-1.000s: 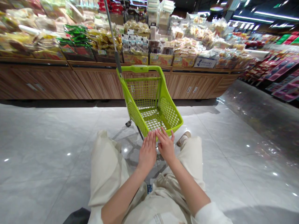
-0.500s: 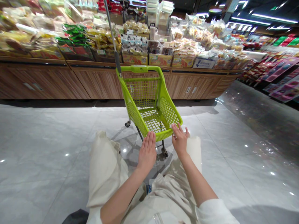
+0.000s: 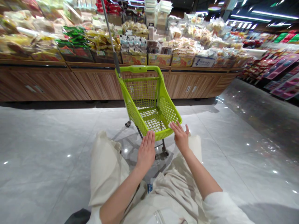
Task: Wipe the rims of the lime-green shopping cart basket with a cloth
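A small green shopping cart (image 3: pixel 166 84) with a latticed plastic basket and a tall grey pole stands upright in front of me. My left hand (image 3: pixel 146 151) lies with outstretched fingers against the near rim of the basket, at its left part. At the near right corner, my right hand (image 3: pixel 181 138) presses a small white tissue (image 3: pixel 171 124) on the rim under its fingertips. Most of the tissue is covered by the fingers. Its little finger sticks out to the side.
Behind the cart runs a wooden counter (image 3: pixel 98 81) piled with packaged foods (image 3: pixel 187 46). More shelves (image 3: pixel 280 74) of goods stand at the right. Grey tiles make up the shiny floor (image 3: pixel 46 149). My knees flank the cart's near end.
My right hand has slid slightly left along the rim with the tissue. My left hand stays at about the same spot, and the cart has hardly moved.
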`<state>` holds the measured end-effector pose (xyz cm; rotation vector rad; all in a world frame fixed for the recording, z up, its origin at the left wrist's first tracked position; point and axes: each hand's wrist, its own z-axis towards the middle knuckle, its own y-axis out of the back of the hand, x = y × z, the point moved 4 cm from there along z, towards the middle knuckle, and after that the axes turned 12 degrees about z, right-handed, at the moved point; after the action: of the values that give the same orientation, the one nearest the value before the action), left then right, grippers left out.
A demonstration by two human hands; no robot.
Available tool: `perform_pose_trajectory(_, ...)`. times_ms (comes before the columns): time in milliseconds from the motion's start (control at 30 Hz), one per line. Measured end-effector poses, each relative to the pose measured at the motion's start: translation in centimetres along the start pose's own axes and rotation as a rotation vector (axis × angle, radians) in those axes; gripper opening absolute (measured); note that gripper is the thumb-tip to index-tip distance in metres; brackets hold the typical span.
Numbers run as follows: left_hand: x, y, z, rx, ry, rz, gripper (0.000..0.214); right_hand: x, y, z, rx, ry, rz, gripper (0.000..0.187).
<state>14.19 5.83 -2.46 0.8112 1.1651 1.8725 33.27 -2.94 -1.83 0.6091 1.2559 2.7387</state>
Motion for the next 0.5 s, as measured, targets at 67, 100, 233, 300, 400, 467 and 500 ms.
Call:
perform_pose_trajectory(67,-0.1,0.0,0.0,-0.002,-0.004,-0.007,0.083,-2.8,0.8,0.2,-0.063,-0.086,-0.035,0.074)
perform_pose_trajectory(100,-0.1,0.0,0.0,-0.006,-0.003,-0.01,0.084,-3.6,0.9,0.2,-0.088,-0.12,-0.045,0.075)
perform_pose_trajectory(233,-0.4,-0.1,0.1,-0.024,0.023,-0.01,0.085,-2.1,-0.1,0.0,-0.148,-0.205,-0.017,0.083)
perform_pose_trajectory(300,-0.6,-0.2,0.2,-0.029,0.039,-0.004,0.085,0.9,-1.0,-0.3,-0.126,-0.186,0.025,0.086)
perform_pose_trajectory(400,-0.7,-0.4,0.2,-0.026,0.047,0.004,0.083,6.4,-2.4,-0.8,-0.021,-0.071,0.125,0.087)
perform_pose_trajectory(467,-0.7,-0.5,0.2,-0.018,0.044,0.009,0.082,9.2,-2.8,-1.0,0.05,-0.022,0.178,0.085)
perform_pose_trajectory(500,-0.7,-0.5,0.2,-0.015,0.045,0.014,0.081,10.0,-2.9,-1.0,0.075,-0.01,0.187,0.084)
